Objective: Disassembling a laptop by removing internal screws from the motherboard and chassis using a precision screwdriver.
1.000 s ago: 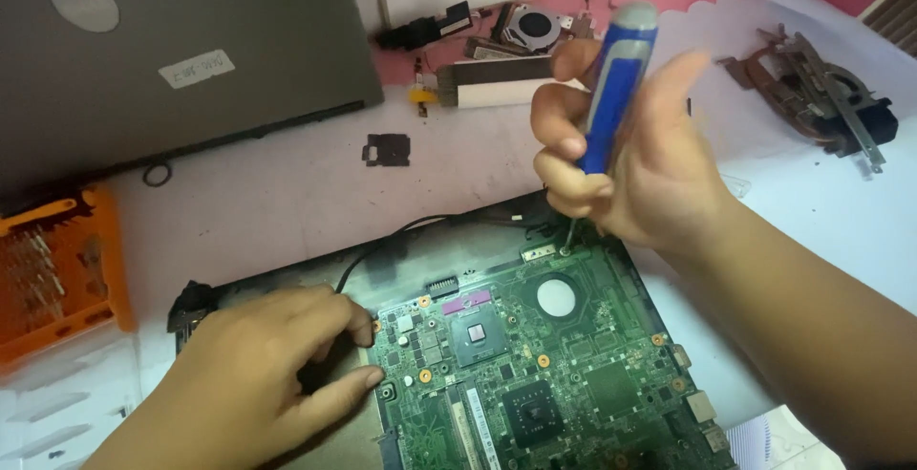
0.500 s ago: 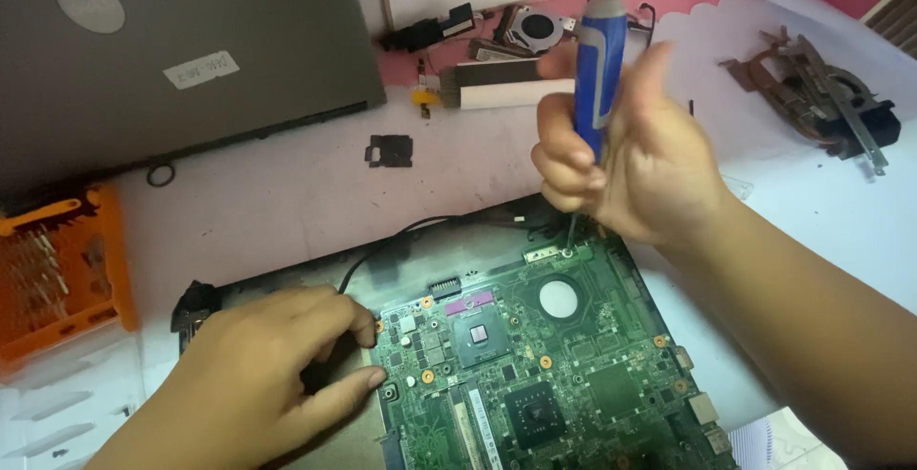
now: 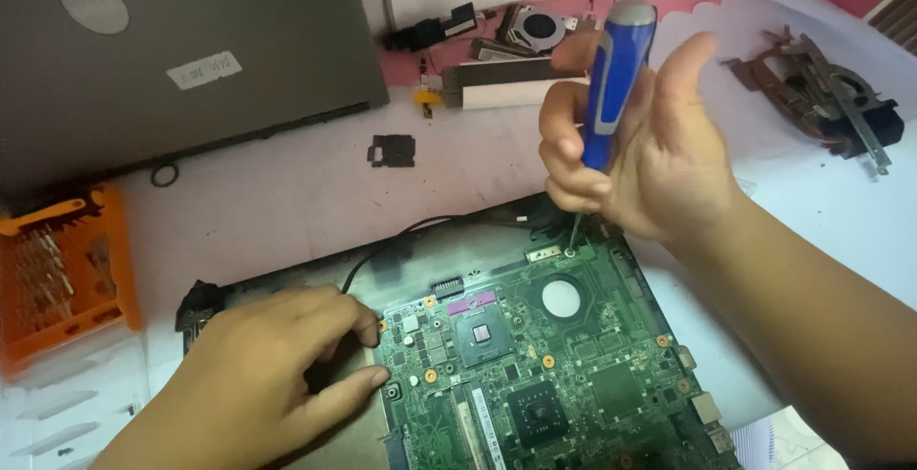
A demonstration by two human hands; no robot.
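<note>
Right hand (image 3: 659,160): I hold a blue-handled screwdriver (image 3: 611,88) upright, tip on the motherboard (image 3: 554,355).
Left hand (image 3: 258,384): I press the board's left edge.

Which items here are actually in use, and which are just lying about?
In use:
right hand gripping blue screwdriver
green circuit board, tip at its top edge
left hand resting at its left side

Lying about:
closed grey laptop
orange bit case
cooling fan
copper heatsink

White table (image 3: 287,193), grey laptop (image 3: 172,50), orange bit case (image 3: 57,269); green motherboard (image 3: 573,365)
</note>
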